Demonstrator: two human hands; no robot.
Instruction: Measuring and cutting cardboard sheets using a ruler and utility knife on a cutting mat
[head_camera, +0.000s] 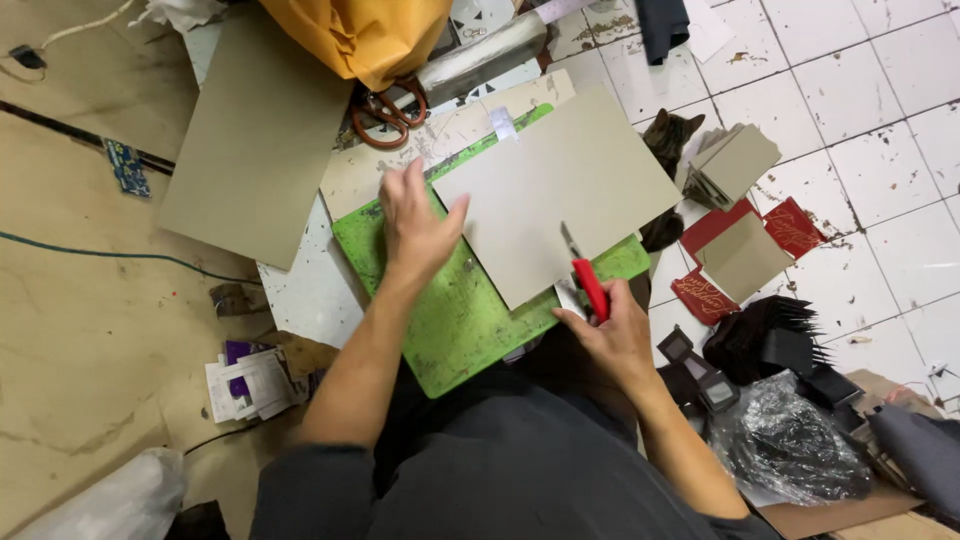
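The left hand (415, 225) lies palm down with fingers spread, pressing flat on the left edge of a grey cardboard sheet (560, 190); its forearm runs straight back toward the body. The right hand (610, 330) is curled shut around a red-handled utility knife (588, 280), wrist bent, the thin metal blade pointing up onto the near edge of the sheet.

The sheet is stiff, matte and rectangular, lying askew on a bright green cutting mat (450, 320) whose surface is scuffed and scored. The mat rests on a pale, paint-flecked board (310, 290) on the floor, its near corner close to the person's lap.

A larger grey cardboard sheet (255, 135) lies off the board's far left corner. Orange-handled scissors (388, 112) sit beyond the mat's far edge, under a bulging yellow bag (365, 35). To the right, on chipped white tiles (860, 90), lie small folded grey cards (735, 165), red printed pieces (795, 225) and crinkled black plastic (790, 445).
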